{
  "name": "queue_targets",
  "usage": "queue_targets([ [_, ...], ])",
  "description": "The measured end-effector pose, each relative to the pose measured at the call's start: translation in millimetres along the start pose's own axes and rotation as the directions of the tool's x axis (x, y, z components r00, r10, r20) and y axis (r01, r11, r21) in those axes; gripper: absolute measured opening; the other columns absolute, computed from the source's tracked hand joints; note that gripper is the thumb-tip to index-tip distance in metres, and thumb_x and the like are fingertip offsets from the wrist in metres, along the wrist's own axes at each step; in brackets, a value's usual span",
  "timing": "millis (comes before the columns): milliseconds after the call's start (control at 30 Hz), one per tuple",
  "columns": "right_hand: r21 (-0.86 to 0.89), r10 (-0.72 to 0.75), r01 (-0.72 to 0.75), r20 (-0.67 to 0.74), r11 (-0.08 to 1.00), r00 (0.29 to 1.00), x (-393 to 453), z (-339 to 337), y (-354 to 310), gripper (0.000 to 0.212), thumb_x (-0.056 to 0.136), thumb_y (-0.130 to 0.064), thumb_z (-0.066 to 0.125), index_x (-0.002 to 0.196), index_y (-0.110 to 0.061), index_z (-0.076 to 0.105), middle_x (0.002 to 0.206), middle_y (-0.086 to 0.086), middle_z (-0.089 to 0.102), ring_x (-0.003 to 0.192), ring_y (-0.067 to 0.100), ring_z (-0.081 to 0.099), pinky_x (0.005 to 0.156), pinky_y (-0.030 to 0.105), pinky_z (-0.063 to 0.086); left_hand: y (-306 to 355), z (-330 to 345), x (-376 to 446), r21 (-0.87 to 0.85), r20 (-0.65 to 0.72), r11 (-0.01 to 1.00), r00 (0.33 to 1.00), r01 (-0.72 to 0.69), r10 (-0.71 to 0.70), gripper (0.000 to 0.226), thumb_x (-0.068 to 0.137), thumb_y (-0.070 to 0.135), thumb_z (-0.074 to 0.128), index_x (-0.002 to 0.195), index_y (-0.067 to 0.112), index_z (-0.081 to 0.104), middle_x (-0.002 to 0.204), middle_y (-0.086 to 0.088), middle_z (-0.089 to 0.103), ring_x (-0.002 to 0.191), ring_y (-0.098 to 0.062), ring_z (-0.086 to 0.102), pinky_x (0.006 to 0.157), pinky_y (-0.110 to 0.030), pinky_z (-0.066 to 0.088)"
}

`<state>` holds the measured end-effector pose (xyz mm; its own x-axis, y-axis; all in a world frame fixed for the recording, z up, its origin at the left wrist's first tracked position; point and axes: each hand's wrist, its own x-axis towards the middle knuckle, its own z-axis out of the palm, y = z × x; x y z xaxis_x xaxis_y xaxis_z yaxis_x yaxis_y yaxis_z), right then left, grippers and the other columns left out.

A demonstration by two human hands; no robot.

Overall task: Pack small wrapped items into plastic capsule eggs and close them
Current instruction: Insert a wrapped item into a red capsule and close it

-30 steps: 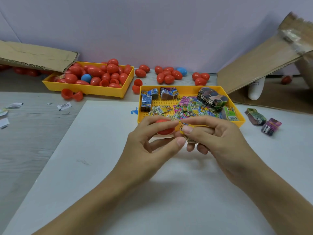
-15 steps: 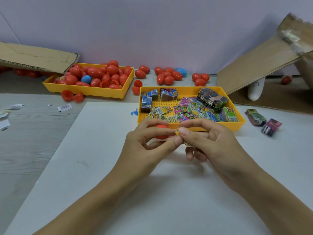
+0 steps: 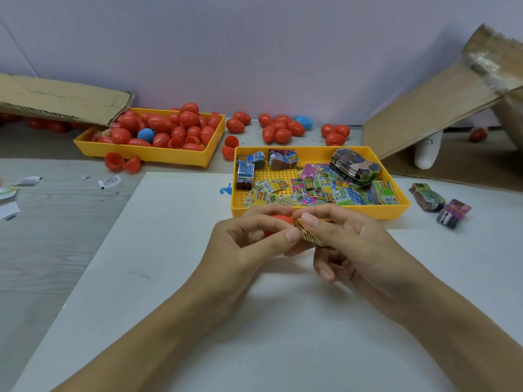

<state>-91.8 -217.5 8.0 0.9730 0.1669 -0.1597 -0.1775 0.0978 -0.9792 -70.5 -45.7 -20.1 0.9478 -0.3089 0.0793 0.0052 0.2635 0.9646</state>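
Note:
My left hand [image 3: 249, 244] holds a red capsule egg half [image 3: 278, 220] between thumb and fingers, mostly hidden by them. My right hand [image 3: 348, 244] pinches a small yellow wrapped item [image 3: 307, 234] with thumb and forefinger, its end right at the egg half. Both hands hover above the white sheet [image 3: 169, 278], just in front of the yellow tray of wrapped items [image 3: 319, 212].
A second yellow tray [image 3: 147, 152] at the back left holds several red eggs and a blue one. Loose red eggs [image 3: 280, 128] lie along the wall, open halves [image 3: 121, 162] by the tray. Cardboard [image 3: 430, 108] leans at right; two wrapped bundles [image 3: 440, 205] lie beside the near tray.
The hands have drawn slightly closer together and toward me. The wrapped item is now turned more upright against the egg half, showing more of its length.

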Motion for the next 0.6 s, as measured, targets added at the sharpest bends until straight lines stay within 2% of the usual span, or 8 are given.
queue_targets([
  [100,-0.021,-0.01,0.01,0.007,1.0,1.0,0,0,0,0.05,0.066,-0.046,0.072,0.104,-0.013,0.069,0.08,0.025,0.069,0.039,0.014,0.049,0.039,0.017,0.026,1,1,1,-0.061,-0.006,0.997,0.999,0.039,-0.039,0.005,0.07,0.008,0.078,0.071,0.004,0.075,0.121,-0.016,0.064,0.118,-0.035,0.06,0.097,-0.05,0.052],
  [167,-0.046,-0.045,0.045,-0.006,0.998,0.999,-1,0,-1,0.05,0.066,-0.047,0.071,0.104,-0.014,0.068,0.066,0.013,0.068,0.039,0.013,0.05,0.039,0.016,0.028,3,3,1,-0.149,-0.003,0.986,0.997,0.074,-0.075,0.006,0.072,0.005,0.07,0.067,0.004,0.074,0.122,-0.017,0.062,0.114,-0.034,0.063,0.09,-0.043,0.057],
  [200,-0.064,-0.076,0.075,-0.016,0.995,0.997,-1,-1,-2,0.046,0.067,-0.047,0.071,0.101,-0.016,0.07,0.064,0.006,0.068,0.04,0.013,0.051,0.039,0.015,0.03,4,4,0,-0.176,0.0,0.981,0.997,0.081,-0.082,0.008,0.072,0.004,0.068,0.066,0.003,0.073,0.124,-0.019,0.062,0.111,-0.033,0.064,0.086,-0.039,0.058],
  [267,-0.104,-0.163,0.16,-0.024,0.982,0.986,-3,-1,-2,0.032,0.071,-0.046,0.073,0.091,-0.021,0.075,0.07,0.004,0.072,0.043,0.013,0.052,0.041,0.013,0.034,7,6,0,-0.209,-0.001,0.975,0.997,0.078,-0.08,0.009,0.073,0.002,0.066,0.066,0.001,0.072,0.125,-0.021,0.062,0.106,-0.031,0.067,0.082,-0.034,0.057],
  [333,-0.147,-0.263,0.259,-0.008,0.954,0.965,-4,-2,-1,0.018,0.078,-0.04,0.073,0.084,-0.025,0.078,0.071,-0.001,0.072,0.046,0.011,0.053,0.044,0.011,0.037,9,5,0,-0.234,-0.01,0.97,0.997,0.069,-0.074,0.01,0.072,0.002,0.065,0.064,0.002,0.071,0.123,-0.021,0.063,0.101,-0.027,0.07,0.08,-0.032,0.057],
  [433,-0.204,-0.389,0.384,0.018,0.901,0.921,-5,-1,2,0.015,0.082,-0.031,0.069,0.084,-0.021,0.079,0.059,-0.012,0.066,0.046,0.008,0.053,0.047,0.011,0.041,11,4,1,-0.251,-0.021,0.966,0.997,0.063,-0.07,0.01,0.071,0.003,0.065,0.064,0.003,0.071,0.122,-0.02,0.064,0.104,-0.028,0.069,0.079,-0.032,0.057],
  [600,-0.292,-0.459,0.437,-0.008,0.851,0.888,-6,-2,2,0.012,0.083,-0.026,0.07,0.088,-0.019,0.079,0.058,-0.012,0.065,0.047,0.009,0.054,0.048,0.013,0.041,11,3,-1,-0.243,0.002,0.968,0.998,0.058,-0.059,0.004,0.062,0.007,0.073,0.063,0.004,0.07,0.122,-0.017,0.065,0.106,-0.028,0.068,0.081,-0.031,0.057],
])
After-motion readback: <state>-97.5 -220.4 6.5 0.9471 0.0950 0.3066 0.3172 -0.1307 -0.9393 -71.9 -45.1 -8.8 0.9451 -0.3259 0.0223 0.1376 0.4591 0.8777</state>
